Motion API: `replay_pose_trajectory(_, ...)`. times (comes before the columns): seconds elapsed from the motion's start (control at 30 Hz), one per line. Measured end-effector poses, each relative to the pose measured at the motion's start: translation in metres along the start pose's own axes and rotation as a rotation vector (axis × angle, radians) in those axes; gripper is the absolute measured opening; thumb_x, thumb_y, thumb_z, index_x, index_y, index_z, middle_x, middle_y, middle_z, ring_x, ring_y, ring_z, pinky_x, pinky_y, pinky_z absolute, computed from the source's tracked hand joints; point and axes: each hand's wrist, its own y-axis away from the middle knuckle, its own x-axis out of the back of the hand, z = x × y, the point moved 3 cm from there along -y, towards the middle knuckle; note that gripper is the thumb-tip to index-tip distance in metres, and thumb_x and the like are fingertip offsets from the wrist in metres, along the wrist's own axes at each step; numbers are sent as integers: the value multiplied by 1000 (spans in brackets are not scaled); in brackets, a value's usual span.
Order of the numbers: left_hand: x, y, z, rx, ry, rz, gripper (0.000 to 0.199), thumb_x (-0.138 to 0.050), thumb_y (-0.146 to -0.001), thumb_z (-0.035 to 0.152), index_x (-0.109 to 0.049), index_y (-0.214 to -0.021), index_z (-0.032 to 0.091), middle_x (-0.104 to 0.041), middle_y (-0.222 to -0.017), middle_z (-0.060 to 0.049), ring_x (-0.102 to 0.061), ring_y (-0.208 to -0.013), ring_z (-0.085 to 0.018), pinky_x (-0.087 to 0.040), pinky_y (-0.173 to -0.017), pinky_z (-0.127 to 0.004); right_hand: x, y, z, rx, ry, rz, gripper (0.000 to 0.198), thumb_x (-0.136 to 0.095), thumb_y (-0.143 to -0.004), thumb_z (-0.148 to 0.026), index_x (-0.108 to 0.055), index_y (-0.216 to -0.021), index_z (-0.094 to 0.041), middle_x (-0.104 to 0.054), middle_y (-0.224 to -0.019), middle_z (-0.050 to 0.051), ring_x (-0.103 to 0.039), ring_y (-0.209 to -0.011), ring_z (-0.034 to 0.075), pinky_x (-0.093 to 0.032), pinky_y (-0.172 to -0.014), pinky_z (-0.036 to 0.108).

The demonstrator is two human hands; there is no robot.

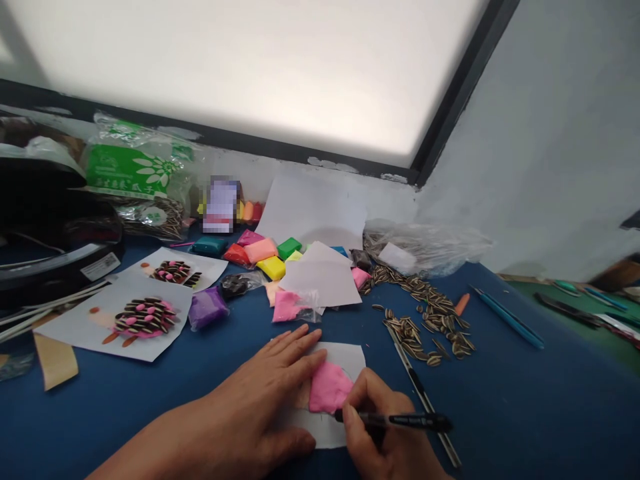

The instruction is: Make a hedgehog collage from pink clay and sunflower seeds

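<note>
My left hand [270, 393] lies flat with its fingers stretched out, holding down a small sheet of white paper [333, 433]. On this sheet sits a flattened patch of pink modelling clay [330, 388], with a paler clay area [301, 397] beside it, partly under my left fingers. A black pen [385, 420] is gripped in my right hand [385, 420], its end at the lower edge of the pink clay. Faint drawn lines show around the clay. Whether the pen's end touches the clay or the paper, I cannot tell.
Right of the paper lie a metal ruler [425, 397], scattered sunflower seeds [413, 333] and a blue pen-like tool [507, 317]. Left are two hedgehog pictures [145, 319], [175, 270] and purple clay [207, 308]. Behind stand clay packets [261, 250] and a seed bag [137, 173].
</note>
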Motion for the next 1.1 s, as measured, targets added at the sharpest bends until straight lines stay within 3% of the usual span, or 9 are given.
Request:
replay_pose_trajectory(0.73, 4, 0, 11, 58, -46, -53, 85, -72, -88, 34, -33, -162, 19, -11, -169, -11, -8, -155, -33, -17, -121, -60, -1, -1, -2, -3, 4, -51, 17, -49, -91, -28, -42, -76, -25, -42, -60, -6, -41, -49, 11, -27, -50, 26)
replay_pose_trajectory(1.1, 4, -2, 10, 72, -7, -52, 90, -77, -86, 33, -31, -162, 19, -9, -170, -9, -9, -156, -36, -13, -121, -60, 15, -2, 0, -23, -11, -33, 19, -46, -94, -24, -41, -76, -25, -41, -63, -6, -45, -51, 12, -32, -50, 24)
